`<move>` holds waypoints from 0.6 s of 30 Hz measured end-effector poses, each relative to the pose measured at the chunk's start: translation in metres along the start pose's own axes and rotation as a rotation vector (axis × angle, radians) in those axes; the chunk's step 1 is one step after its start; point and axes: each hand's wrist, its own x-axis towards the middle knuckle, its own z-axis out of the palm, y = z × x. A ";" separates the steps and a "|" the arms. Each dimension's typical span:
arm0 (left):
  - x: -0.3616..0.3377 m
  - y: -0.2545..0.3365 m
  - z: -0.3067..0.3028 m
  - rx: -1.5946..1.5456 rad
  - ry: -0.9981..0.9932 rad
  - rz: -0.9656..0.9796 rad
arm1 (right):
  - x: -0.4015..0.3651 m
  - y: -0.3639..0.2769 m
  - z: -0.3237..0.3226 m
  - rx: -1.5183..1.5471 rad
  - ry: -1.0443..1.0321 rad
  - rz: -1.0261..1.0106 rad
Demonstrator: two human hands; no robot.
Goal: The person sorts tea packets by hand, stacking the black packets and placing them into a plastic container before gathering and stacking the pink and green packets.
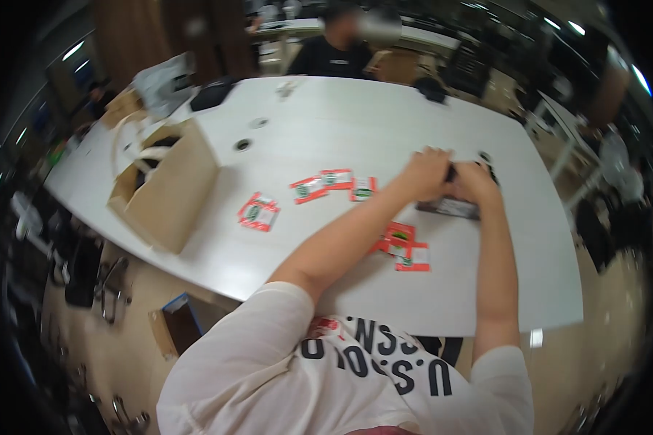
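My left hand [428, 174] and my right hand [475, 181] are together at the right side of the table, fingers curled round a dark box-like object [450, 209]. Pale marks show on its near side; my hands hide its upper part. Nearer me, under my left forearm, lies a group of red-and-white packets [412, 258] with green print, partly hidden by the arm. Left of my hands, three similar packets [336, 179] lie in a loose row. Another small overlapping pile of packets [259, 213] is farther left.
A tan tote bag [174, 192] stands on the left of the white table [326, 130]. Behind it are a grey plastic bag [163, 83] and a black pouch [212, 94]. A dark item [431, 89] lies at the far edge, where a person [332, 58] sits.
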 end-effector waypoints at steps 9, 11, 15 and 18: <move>0.001 -0.003 0.012 0.138 0.037 -0.003 | 0.012 -0.004 0.026 -0.180 0.032 0.066; 0.001 -0.005 0.014 0.156 0.021 0.007 | 0.012 0.002 0.027 -0.145 0.022 0.064; 0.000 -0.008 0.016 0.172 0.060 0.033 | 0.003 -0.009 -0.007 -0.055 -0.151 0.089; 0.000 -0.010 0.018 0.166 0.070 0.044 | -0.012 -0.013 -0.033 0.140 -0.085 0.017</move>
